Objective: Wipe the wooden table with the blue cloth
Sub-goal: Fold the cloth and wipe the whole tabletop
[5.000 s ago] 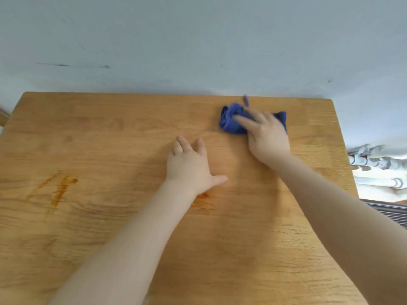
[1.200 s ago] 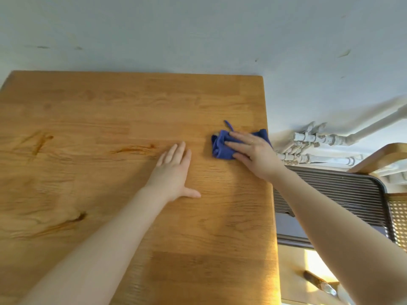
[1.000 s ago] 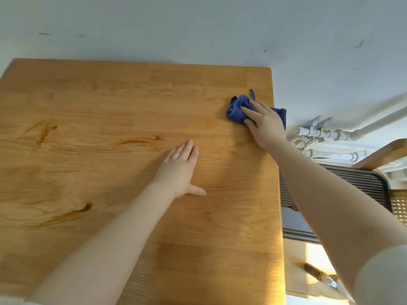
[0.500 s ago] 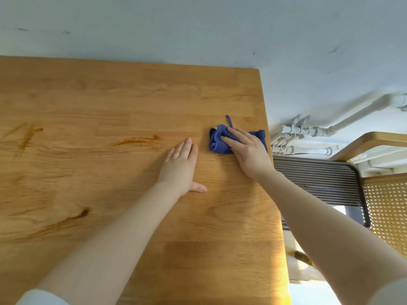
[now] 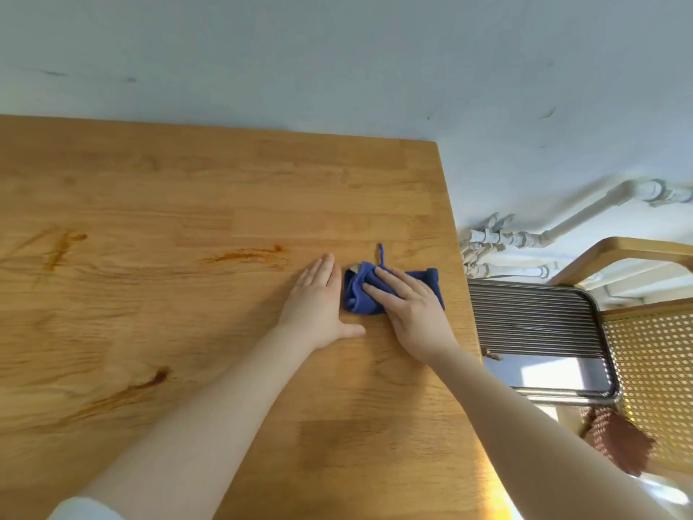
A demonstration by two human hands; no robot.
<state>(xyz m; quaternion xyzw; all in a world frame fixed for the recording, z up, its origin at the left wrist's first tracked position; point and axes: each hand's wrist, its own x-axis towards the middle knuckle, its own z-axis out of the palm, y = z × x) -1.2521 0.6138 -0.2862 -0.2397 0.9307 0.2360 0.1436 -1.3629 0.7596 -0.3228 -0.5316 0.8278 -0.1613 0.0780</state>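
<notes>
Your tabletop [image 5: 187, 189] is warm-toned wood made of joined strips, its far edge against a pale wall and its right edge running down beside you. Dark amber streaks mark it: one at the far left [image 5: 56, 249], one near the middle [image 5: 247, 254] just left of your left hand, and a longer one nearer you on the left [image 5: 146, 382]. A bunched blue cloth [image 5: 360, 298] lies near the right edge, a thin loop sticking out from its far side. Your right hand [image 5: 412, 313] presses flat on the cloth. Your left hand [image 5: 318, 305] rests palm-down on the wood, just beside the cloth, fingers together and thumb spread.
</notes>
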